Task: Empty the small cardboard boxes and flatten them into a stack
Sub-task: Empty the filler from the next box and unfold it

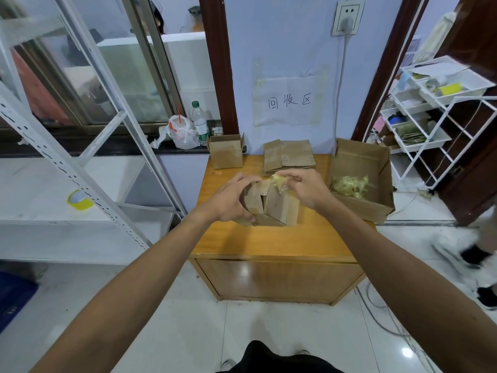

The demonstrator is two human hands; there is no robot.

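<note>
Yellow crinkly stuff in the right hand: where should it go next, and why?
Probably into the big open box to the right: similar yellow scraps already lie there. The right hand pinches the wad above the small box, which the left hand holds, not yet flattened.

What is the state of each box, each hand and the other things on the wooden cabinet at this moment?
small box in hands: flaps open, held by the left hand.
yellowish wad: pinched by the right hand over that box.
back-left box: upright, top flaps open.
flattened boxes: lying stacked at the back.
large box: open, yellowish scraps inside.
</note>
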